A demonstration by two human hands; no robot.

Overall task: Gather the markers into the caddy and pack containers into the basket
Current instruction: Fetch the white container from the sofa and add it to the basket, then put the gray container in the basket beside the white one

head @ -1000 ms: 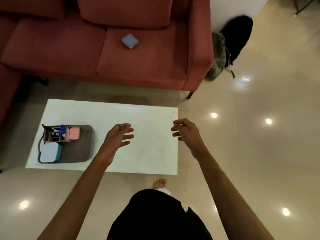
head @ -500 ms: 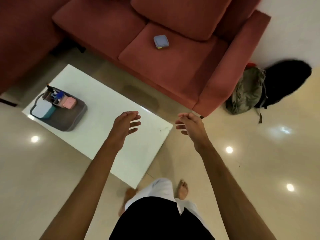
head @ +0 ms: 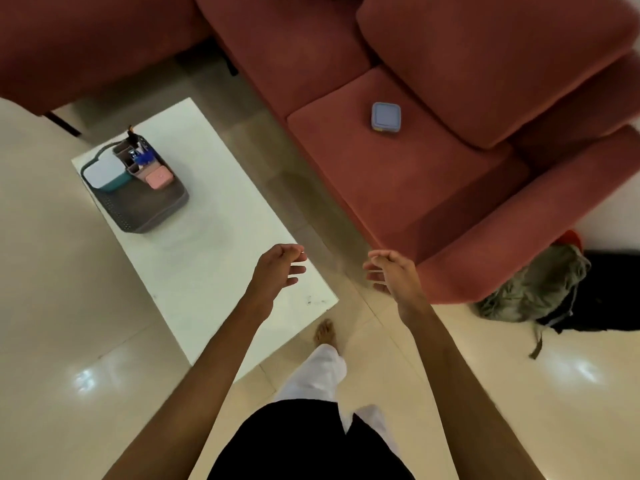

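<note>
A grey perforated basket (head: 152, 216) stands on the white table (head: 207, 258). Inside it are a white-lidded teal container (head: 102, 173), a small pink container (head: 158, 177) and a caddy (head: 133, 161) holding markers (head: 143, 155). A blue square container (head: 385, 117) lies on the red sofa's seat cushion (head: 398, 174). My left hand (head: 277, 271) hovers over the table's near corner, fingers loose and holding nothing. My right hand (head: 391, 271) hangs over the floor by the sofa's front, also loose and holding nothing. Both hands are far from the blue container.
The red sofa (head: 450, 98) runs across the top and right. A green backpack (head: 533, 289) and a black bag (head: 609, 292) lie on the floor by the sofa's arm. My bare foot (head: 325, 332) steps on the glossy tile floor beside the table.
The view has swung right and closer to the sofa; the blue container now sits nearer the centre. Both hands stay loose with nothing in them, now past the table's corner.
</note>
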